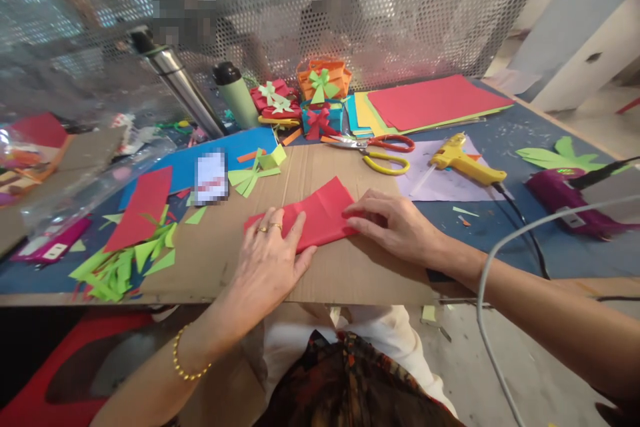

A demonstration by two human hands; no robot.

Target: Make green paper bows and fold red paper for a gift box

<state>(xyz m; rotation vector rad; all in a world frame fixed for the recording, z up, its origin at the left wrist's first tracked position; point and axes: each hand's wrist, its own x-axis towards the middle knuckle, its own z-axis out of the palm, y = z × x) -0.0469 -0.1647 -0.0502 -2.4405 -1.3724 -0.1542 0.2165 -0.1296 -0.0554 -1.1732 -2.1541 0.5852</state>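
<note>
A folded piece of red paper (pixel 323 210) lies on a brown cardboard sheet (pixel 200 267) in front of me. My left hand (pixel 273 247) rests flat on its left part, fingers apart, with rings on one finger. At the paper's right edge, my right hand (pixel 395 223) pinches the corner between thumb and fingers. Behind the paper, scissors (pixel 375 147) with one red and one yellow handle lie open. A yellow glue gun (pixel 465 160) rests on a pale purple sheet (pixel 415 183) to the right.
Green scraps (pixel 120 267) and a red strip (pixel 143 207) lie at left, near a phone (pixel 211 177). Bottles (pixel 237 97), small paper baskets (pixel 323 83) and stacked coloured paper (pixel 435 103) stand behind. A grey cable (pixel 485 280) crosses my right forearm; a purple power strip (pixel 565 200) lies right.
</note>
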